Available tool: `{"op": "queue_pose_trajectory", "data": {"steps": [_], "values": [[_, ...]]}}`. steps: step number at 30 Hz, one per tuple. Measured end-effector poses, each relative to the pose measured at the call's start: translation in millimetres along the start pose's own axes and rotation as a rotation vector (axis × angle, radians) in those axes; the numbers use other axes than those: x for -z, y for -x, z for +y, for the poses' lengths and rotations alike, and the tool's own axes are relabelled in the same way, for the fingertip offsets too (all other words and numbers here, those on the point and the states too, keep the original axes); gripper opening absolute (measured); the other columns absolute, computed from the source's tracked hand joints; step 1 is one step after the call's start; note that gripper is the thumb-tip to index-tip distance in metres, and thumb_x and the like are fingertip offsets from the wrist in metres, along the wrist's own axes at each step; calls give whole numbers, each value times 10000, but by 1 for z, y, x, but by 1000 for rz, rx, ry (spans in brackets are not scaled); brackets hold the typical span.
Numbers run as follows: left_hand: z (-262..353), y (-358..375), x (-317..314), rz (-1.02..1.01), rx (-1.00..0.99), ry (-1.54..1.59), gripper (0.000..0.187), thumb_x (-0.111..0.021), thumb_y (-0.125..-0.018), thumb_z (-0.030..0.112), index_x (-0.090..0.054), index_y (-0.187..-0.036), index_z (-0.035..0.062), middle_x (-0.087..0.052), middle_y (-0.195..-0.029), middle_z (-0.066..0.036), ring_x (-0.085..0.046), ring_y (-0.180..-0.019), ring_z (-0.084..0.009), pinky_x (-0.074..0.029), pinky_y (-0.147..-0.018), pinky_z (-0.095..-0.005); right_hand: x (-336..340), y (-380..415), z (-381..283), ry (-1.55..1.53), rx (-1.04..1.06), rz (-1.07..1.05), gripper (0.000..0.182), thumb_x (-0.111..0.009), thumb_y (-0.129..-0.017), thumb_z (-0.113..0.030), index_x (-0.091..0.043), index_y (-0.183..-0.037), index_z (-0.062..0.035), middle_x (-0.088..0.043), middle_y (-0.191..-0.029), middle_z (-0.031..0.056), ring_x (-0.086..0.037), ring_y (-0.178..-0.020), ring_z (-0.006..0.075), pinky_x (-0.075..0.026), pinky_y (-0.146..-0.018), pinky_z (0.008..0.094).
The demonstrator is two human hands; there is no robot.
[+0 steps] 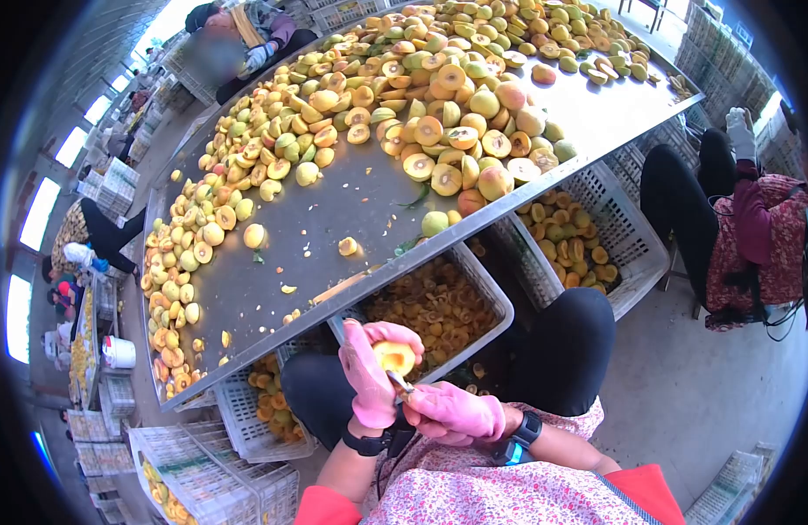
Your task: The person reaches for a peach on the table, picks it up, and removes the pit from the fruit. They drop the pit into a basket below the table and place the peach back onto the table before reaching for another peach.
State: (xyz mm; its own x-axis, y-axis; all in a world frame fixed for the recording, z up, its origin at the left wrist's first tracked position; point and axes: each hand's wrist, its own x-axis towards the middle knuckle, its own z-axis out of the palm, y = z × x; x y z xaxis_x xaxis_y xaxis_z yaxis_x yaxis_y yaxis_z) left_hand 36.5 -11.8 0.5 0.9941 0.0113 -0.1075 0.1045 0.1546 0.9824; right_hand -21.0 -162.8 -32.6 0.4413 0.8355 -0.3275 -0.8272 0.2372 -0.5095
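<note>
My left hand [369,372], in a pink glove, is closed around a halved yellow peach [394,356]. The cut face is turned up and has a hollow in its middle. My right hand [452,409], also gloved in pink, grips a small metal hand tool [400,382]. Its tip is at the lower edge of the peach half; the handle is mostly hidden in my fingers, so its exact kind cannot be made out. Both hands are over my lap, in front of a crate [507,325] holding scraps and peach pieces.
A metal table [334,206] with a raised rim carries a big heap of halved peaches [448,79]. Below its edge stand a crate of peach halves [627,219] and another crate [238,420]. Stacked crates [238,472] are at lower left. Other people sit around.
</note>
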Motion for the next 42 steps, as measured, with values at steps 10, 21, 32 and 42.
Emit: {"op": "queue_pose_trajectory", "data": {"steps": [10, 21, 32, 42], "values": [[-28, -36, -3, 274, 237, 856, 532, -422, -1045, 582, -629, -954, 100, -673, -903, -91, -675, -826, -258, -582, -774, -384, 26, -13, 7, 374, 408, 126, 342, -563, -1042, -430, -563, -1011, -89, -478, -780, -50, -416, -683, 53, -375, -602, 248], [-47, -19, -5, 164, -207, -28, 411, -350, -1111, 346, -587, -980, 37, -633, -987, -87, -601, -926, -161, -485, -887, -322, 17, -30, -37, 1242, 906, 733, 613, -819, -775, -117, -607, -1350, -155, -571, -1315, 161, -653, -1096, 371, -576, -858, 427], [-35, -14, 12, 288, 123, 435, 745, -291, -1006, 737, -584, -939, 55, -685, -847, -142, -678, -698, -239, -584, -695, -365, 8, -20, -19, 1050, 692, 741, 397, -702, -925, -268, -606, -1228, -30, -646, -1028, 193, -675, -908, 386, -543, -758, 423], [-30, -1, 10, 352, 35, 182, 805, -230, -998, 760, -589, -885, 48, -684, -786, -134, -674, -619, -223, -575, -614, -325, -2, -14, -25, 1447, 547, 667, 351, -711, -932, -306, -632, -1170, -61, -651, -923, 149, -680, -776, 362, -530, -633, 428]]}}
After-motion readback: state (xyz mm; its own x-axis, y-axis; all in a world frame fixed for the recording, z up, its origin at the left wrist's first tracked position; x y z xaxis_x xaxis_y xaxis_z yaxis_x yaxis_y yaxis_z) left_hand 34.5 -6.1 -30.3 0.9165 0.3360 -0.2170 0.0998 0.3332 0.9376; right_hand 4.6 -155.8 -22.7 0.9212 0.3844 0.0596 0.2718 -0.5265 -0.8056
